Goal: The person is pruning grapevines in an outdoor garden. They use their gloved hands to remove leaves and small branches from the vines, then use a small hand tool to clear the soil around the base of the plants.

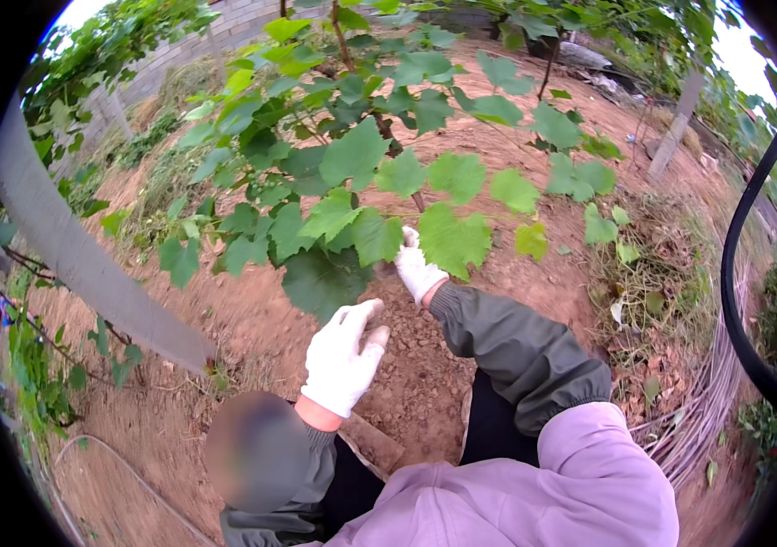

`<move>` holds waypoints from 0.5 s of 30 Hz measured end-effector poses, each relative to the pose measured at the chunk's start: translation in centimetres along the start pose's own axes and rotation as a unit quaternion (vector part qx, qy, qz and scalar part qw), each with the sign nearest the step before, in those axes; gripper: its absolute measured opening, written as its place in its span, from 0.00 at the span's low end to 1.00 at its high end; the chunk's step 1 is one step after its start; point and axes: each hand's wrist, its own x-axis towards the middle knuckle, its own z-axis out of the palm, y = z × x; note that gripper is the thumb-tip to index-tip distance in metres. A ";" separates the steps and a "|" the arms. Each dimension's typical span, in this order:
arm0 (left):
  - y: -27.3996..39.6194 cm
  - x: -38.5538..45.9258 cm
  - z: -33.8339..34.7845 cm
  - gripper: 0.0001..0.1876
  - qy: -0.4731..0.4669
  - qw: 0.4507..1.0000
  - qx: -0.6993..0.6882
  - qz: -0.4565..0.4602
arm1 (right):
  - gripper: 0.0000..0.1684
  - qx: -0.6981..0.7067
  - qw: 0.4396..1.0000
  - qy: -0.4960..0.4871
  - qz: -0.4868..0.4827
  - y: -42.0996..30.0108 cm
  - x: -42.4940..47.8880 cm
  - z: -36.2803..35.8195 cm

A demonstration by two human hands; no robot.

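Note:
My left hand (pixel 342 359), in a white work glove, is raised over the bare soil (pixel 423 369) with its thumb and fingers apart and nothing between them. A large dark vine leaf (pixel 327 282) hangs just beyond its fingertips. Farther forward, my right hand (pixel 419 270) reaches in under the foliage of a grapevine (pixel 354 157), also gloved in white. A bright green leaf (pixel 455 239) overlaps it, and the fingertips are too hidden to tell whether they hold anything. The woody stem (pixel 388 133) of the vine shows in part behind the leaves.
A pale concrete post (pixel 94 232) slants along the left, and another post (pixel 677 126) stands at the far right. Dry cut vines (pixel 662 267) lie in a heap above a bundle of thin canes (pixel 706 390). A thin hose (pixel 149 487) curves over the ground at lower left.

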 end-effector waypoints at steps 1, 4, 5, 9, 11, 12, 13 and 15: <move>-0.1 0.0 -0.1 0.15 0.000 1.000 -0.003 0.000 | 0.12 0.015 1.000 0.007 -0.010 0.2 0.2 0.1; 0.0 0.0 -0.3 0.14 -0.005 1.000 -0.014 -0.002 | 0.10 -0.091 0.993 0.049 -0.052 1.2 0.7 -1.0; -0.1 0.1 0.3 0.14 -0.008 1.000 -0.026 -0.001 | 0.10 -0.152 0.983 0.070 -0.081 1.8 1.0 -2.0; -0.2 -0.1 -0.1 0.14 0.008 0.999 -0.006 0.034 | 0.10 -0.061 0.992 0.076 -0.082 1.7 0.9 -0.6; -0.3 0.0 0.0 0.14 0.005 0.999 -0.011 0.044 | 0.10 -0.051 0.994 0.075 -0.063 1.5 0.7 -0.9; -0.3 -0.1 0.1 0.13 0.005 0.999 -0.014 0.040 | 0.10 -0.050 0.994 0.074 -0.055 1.4 0.7 -0.9; -0.5 -0.2 0.2 0.13 -0.004 1.000 -0.019 0.016 | 0.10 -0.048 0.995 0.073 -0.048 1.5 0.7 -0.9; -0.4 -0.3 0.3 0.13 -0.010 0.999 -0.042 -0.003 | 0.11 -0.046 0.995 0.076 -0.037 1.2 0.7 -1.3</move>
